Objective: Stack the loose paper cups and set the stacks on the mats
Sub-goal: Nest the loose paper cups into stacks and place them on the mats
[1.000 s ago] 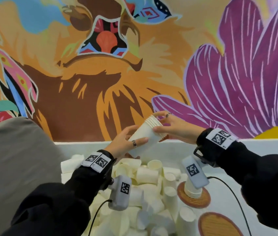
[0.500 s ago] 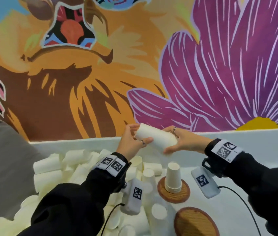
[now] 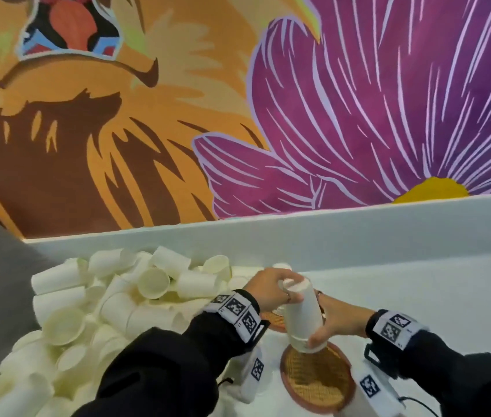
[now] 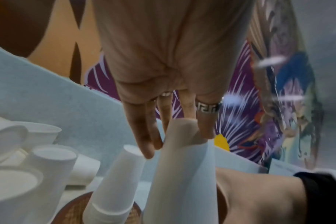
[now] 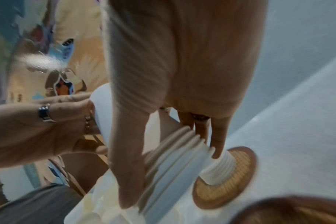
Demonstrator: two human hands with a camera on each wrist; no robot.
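Cup stack, inverted: my left hand grips its top, my right hand clasps its rims, above woven mat.

**Legible text and markings**

No words, brand names or numbers can be read in any view. The only sign-like markings are black-and-white square coded tags: a row on the left wristband at lower centre of the head view, a row on the right wristband at lower right, and one on each white wrist camera housing below. The paper cups are unprinted.
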